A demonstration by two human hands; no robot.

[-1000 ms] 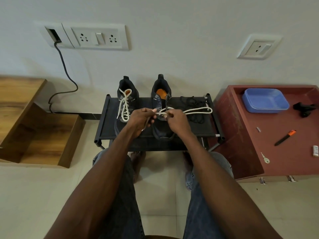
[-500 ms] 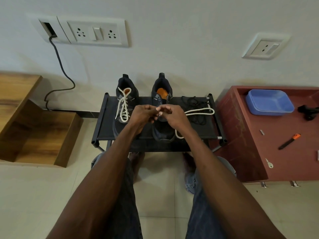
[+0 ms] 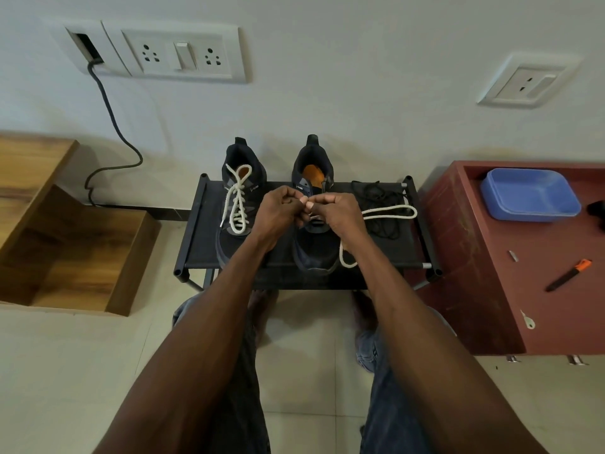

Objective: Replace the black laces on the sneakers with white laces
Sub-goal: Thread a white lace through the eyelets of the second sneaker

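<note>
Both forearms reach fwd over denim-clad knees toward low black fabric-topped metal rack (image 3: 203, 237). Left hand (image 3: 278, 213) and right hand (image 3: 340, 214) meet fingertip to fingertip above right dark sneaker w/ orange insole (image 3: 314, 250), fingers curled; both seem to pinch the loose white rope lace (image 3: 389, 212) at the meeting pt, exact contact too small to confirm. Lace loops out R of right hand across rack, another bit hangs below right wrist by the toe. Left dark sneaker (image 3: 240, 204) already threaded w/ white lace, sits beside it, apart. Tangle of black laces (image 3: 379, 194) lies on rack further R, under the white loop. Far R: dark red cabinet top (image 3: 491, 257) w/ blue plastic tray (image 3: 530, 194), orange-tipped black pen-like tool (image 3: 568, 275).
</note>
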